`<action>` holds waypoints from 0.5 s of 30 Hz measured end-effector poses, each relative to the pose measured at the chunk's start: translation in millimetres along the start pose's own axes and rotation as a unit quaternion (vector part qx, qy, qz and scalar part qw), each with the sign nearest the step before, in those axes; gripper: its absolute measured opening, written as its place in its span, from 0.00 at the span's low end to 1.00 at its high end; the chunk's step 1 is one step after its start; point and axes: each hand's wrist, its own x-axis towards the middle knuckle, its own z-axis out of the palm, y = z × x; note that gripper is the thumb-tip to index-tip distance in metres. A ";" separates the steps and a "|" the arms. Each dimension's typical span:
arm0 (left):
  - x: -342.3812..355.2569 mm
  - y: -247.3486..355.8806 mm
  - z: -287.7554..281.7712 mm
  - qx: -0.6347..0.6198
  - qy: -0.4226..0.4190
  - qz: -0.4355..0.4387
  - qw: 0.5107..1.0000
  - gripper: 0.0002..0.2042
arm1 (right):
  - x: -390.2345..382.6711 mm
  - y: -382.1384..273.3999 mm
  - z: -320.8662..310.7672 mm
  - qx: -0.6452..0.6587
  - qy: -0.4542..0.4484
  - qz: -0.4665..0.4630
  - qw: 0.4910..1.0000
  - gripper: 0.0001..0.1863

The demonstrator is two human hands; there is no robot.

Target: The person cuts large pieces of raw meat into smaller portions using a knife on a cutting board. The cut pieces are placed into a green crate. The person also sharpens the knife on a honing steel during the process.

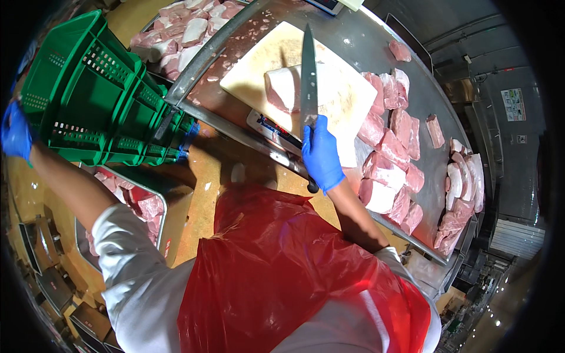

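Two hands in blue gloves are at work. The right hand is closed tight around the dark handle of a long knife. The shiny flat blade points to twelve o'clock and lies across a white block of meat. That block sits on a pale cutting board, which is smooth and flat with straight sides. The board rests on a grey metal table. The table's near edge runs slanting from ten o'clock down to five o'clock, and the right hand sits right over that edge.

At three o'clock from the board lie many pink meat chunks, soft and lumpy, packed close together. More pieces sit along the far right edge of the table. Bare wet metal shows between the two groups, so some room is open there.

The left hand is far out at nine o'clock, at the rim of a stack of green plastic crates. Its fingers curl at the rim, but whether they grip it cannot be seen. The crates have hard walls full of small holes.

A metal tray of pink meat sits at seven o'clock, under the left arm. Another pile of pale meat lies at eleven o'clock. A shiny red plastic apron fills the bottom.
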 end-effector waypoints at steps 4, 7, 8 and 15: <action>-66.3 64.2 47.5 0.378 0.022 0.077 0.923 0.16 | 19.1 7.7 9.4 0.062 0.018 0.049 0.997 0.09; -211.1 206.6 111.1 -0.107 -0.135 0.118 0.978 0.13 | 48.5 34.9 -4.9 0.206 0.083 0.115 0.968 0.10; -246.4 222.4 135.5 -0.141 -0.242 0.196 0.940 0.14 | 62.5 47.1 -9.9 0.275 0.086 0.098 0.952 0.08; -409.7 278.8 264.4 -0.417 -0.428 0.059 0.800 0.16 | 125.9 80.3 -18.7 0.388 0.081 0.091 0.914 0.07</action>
